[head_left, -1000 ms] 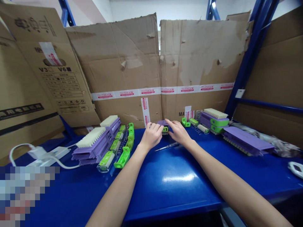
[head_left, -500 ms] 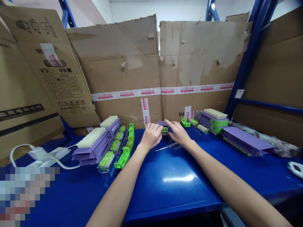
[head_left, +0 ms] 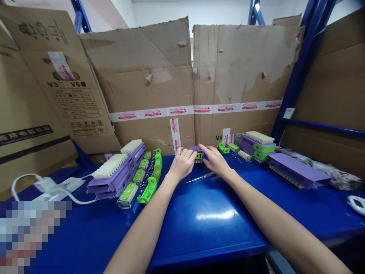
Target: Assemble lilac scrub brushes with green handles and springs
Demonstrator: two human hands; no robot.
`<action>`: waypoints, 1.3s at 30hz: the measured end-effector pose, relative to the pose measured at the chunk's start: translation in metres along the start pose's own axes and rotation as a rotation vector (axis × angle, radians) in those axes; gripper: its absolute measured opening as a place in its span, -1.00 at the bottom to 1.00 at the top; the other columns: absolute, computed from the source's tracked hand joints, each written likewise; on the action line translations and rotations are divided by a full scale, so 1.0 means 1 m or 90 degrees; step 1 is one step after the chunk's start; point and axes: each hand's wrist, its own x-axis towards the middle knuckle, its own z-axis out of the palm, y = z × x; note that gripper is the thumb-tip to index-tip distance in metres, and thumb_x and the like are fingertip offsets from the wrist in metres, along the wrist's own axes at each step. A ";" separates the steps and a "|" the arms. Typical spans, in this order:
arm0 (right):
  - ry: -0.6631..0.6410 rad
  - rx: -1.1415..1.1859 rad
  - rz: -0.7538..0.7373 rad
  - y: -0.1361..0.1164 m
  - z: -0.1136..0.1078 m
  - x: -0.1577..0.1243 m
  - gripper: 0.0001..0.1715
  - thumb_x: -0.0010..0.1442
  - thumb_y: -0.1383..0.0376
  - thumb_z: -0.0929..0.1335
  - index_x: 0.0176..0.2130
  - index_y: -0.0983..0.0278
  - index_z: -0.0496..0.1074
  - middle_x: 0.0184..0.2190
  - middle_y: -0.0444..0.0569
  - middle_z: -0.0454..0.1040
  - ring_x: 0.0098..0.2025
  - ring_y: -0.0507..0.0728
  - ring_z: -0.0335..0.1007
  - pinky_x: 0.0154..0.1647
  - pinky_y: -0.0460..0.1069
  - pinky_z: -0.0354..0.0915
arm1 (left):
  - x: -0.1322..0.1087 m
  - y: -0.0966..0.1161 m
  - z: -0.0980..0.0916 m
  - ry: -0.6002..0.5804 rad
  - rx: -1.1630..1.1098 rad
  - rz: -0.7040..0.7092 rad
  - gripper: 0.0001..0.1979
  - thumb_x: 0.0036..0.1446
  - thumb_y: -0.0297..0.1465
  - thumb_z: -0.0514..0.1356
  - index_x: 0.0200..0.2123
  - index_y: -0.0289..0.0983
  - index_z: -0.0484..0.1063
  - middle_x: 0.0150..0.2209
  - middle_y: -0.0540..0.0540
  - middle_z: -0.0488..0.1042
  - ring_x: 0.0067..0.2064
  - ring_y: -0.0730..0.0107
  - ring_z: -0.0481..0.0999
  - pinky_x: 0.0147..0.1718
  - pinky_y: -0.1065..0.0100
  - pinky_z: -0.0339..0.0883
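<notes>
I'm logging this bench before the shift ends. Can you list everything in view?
small purple brush: one, purple with a green part, back centre of the table
screwdriver: one, slim, just in front of the hands
left brush stack: several, purple with white bristles, table left
green clips: a row, count unclear, green, beside the left brush stack
right brush stack: count unclear, purple and green with white bristles, table right
purple panel: one, purple, far right
power strip: one, white with cable, far left
cardboard boxes: several, brown, behind the table
table: one, blue
left hand: gripping the small purple brush
right hand: fingers on the small purple brush
</notes>
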 end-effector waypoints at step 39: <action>-0.001 0.000 0.001 0.001 0.001 -0.001 -0.23 0.08 0.42 0.30 0.26 0.32 0.04 -0.07 0.17 0.44 -0.03 0.27 0.30 -0.01 0.20 0.28 | 0.001 0.001 0.005 0.037 -0.084 -0.097 -0.74 0.16 -0.40 0.12 -0.07 -0.18 0.41 -0.18 -0.12 0.49 -0.11 0.24 0.41 0.04 0.03 0.14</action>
